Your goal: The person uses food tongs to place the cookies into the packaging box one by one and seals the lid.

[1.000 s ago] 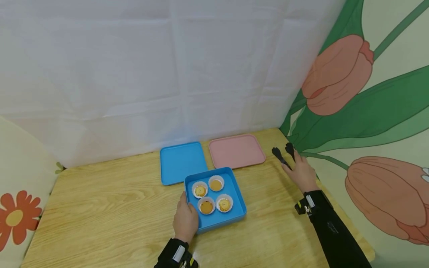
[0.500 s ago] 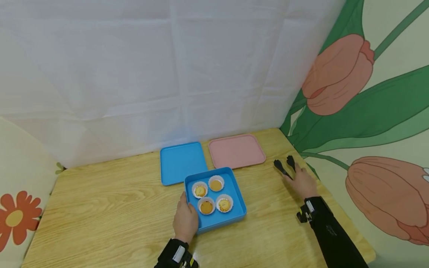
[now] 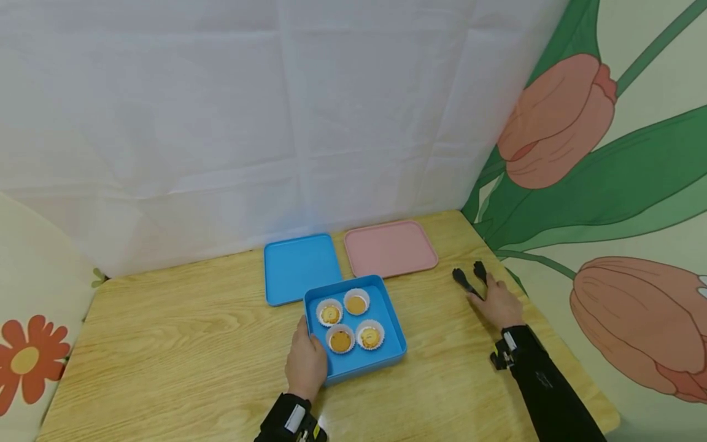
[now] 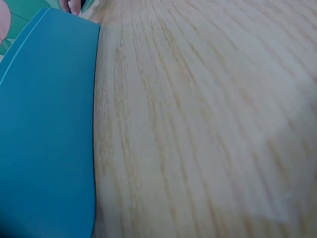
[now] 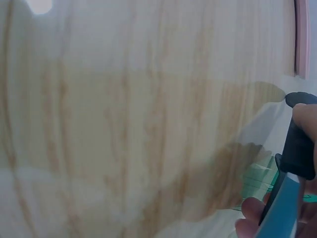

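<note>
Inside a square blue box [image 3: 389,341] sit several small golden tarts [image 3: 369,337] in white paper cups. My left hand [image 3: 305,367] holds the box at its left side, the thumb by the rim. The left wrist view shows the box's blue outer wall [image 4: 49,124] close up, with the fingers out of sight. To the right, my right hand [image 3: 501,305] grips black-tipped tongs [image 3: 465,280], their two arms spread apart with nothing between the tips. In the right wrist view a thumb [image 5: 306,119] presses a black part of the tongs [image 5: 299,148].
Behind the box lie a flat blue tray [image 3: 301,267] and, to its right, a pink tray [image 3: 390,248]. All stand on a wooden table [image 3: 182,344]. A white cloth [image 3: 232,123] hangs along the back edge; a tulip-painted wall [image 3: 635,202] borders the right side.
My right hand has come slightly down and toward me with the tongs. The left hand, the box and the tarts have stayed in place.
</note>
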### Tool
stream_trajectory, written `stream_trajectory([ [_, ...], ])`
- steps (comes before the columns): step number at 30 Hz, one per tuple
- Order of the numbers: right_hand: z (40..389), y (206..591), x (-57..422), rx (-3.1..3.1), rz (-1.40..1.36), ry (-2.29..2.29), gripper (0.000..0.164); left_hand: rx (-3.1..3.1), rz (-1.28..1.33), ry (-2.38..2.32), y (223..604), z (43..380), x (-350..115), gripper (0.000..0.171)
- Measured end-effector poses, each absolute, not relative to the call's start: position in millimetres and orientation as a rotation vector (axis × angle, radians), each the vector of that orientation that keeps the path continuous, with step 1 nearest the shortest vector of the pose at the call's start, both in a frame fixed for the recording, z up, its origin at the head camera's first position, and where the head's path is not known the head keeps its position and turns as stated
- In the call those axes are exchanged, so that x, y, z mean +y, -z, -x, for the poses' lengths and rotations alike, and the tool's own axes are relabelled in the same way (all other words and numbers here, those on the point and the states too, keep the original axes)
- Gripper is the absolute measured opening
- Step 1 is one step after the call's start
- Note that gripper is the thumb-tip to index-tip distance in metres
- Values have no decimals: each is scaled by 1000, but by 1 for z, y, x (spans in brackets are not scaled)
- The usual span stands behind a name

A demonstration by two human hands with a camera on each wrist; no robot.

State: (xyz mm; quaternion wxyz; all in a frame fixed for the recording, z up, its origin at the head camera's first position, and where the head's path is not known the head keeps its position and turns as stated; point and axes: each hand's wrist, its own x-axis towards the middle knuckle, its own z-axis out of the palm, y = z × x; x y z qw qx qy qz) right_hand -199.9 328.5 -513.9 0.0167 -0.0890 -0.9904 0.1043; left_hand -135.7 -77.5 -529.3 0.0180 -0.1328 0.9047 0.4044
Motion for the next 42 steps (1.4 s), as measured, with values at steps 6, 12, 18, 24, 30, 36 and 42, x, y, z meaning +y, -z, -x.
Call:
stream_trajectory([
  [6,200,514,327,-3077,279,-342,81,2802,420,-1259,527,136,-77,48],
  [12,199,517,325,-3078,273,-342,79,2796,419,-1263,525,135,-77,48],
  [18,198,517,323,-3054,263,-344,77,2800,411,-1265,525,135,-78,48],
  [24,195,516,321,-3035,266,-329,75,2792,419,-1264,526,136,-77,48],
  [30,194,516,321,-3015,242,-255,76,2768,444,-1248,525,137,-76,49],
  [36,193,520,321,-2984,238,-251,76,2768,460,-1221,523,138,-76,49],
  [42,192,524,321,-2975,249,-262,76,2744,460,-1244,526,138,-77,49],
])
